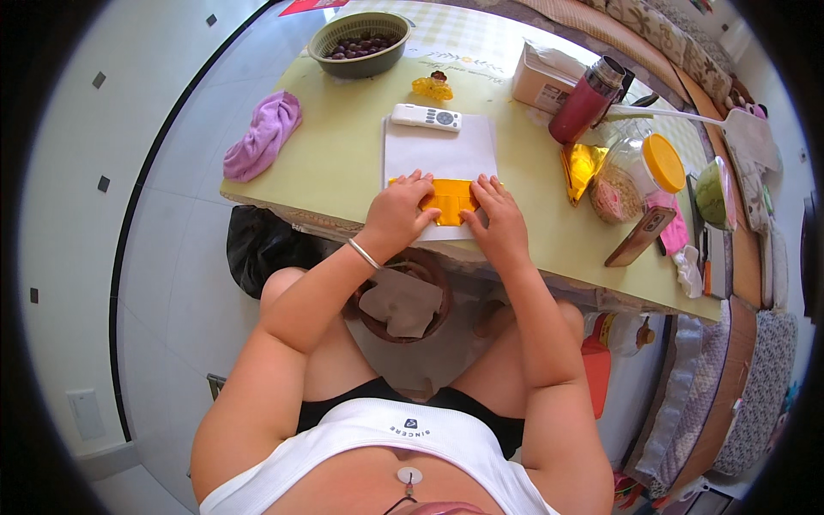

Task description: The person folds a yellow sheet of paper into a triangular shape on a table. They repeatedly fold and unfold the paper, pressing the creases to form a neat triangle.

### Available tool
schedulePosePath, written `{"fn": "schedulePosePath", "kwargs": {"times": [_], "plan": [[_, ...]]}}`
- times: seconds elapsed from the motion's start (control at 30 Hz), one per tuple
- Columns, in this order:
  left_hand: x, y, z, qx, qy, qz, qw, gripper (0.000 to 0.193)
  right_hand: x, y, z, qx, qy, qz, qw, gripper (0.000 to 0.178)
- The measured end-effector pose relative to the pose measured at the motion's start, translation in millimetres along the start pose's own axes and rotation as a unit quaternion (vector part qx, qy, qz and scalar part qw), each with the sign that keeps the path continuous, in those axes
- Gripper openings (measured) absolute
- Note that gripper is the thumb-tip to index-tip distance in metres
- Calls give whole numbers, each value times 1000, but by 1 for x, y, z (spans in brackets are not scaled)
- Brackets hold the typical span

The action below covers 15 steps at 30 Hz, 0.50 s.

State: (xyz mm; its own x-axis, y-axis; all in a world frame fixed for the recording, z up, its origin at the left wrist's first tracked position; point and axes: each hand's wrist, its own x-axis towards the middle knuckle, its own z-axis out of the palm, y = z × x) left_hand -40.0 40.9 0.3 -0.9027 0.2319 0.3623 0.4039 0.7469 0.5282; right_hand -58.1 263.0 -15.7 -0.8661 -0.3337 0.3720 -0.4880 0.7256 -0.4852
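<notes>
Gold foil sheet [450, 202], creased, on white paper [439, 154] atop a pale yellow table [330, 159], left hand [397, 210] and right hand [501, 220] at its 2 ends, fingers bent, thumbs apart, pinching or merely pressing unclear, white remote [427, 118] beyond.

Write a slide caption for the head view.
Left hand and right hand touch a creased shiny gold sheet lying over white rectangular paper, atop a pale-yellow table.
</notes>
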Motion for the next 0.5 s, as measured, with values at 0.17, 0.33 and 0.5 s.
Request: {"fn": "schedulePosePath", "kwargs": {"times": [0.17, 0.33, 0.5], "plan": [[-1, -2, -3, -10, -15, 11, 1000, 34, 0, -2, -7, -11, -19, -11, 1000, 60], [-2, -3, -6, -14, -27, 11, 999, 39, 1, -7, -15, -25, -49, -12, 998, 67], [-2, 2, -12, -25, -42, 14, 999, 44, 0, -6, -13, -45, -56, -11, 997, 71]]}}
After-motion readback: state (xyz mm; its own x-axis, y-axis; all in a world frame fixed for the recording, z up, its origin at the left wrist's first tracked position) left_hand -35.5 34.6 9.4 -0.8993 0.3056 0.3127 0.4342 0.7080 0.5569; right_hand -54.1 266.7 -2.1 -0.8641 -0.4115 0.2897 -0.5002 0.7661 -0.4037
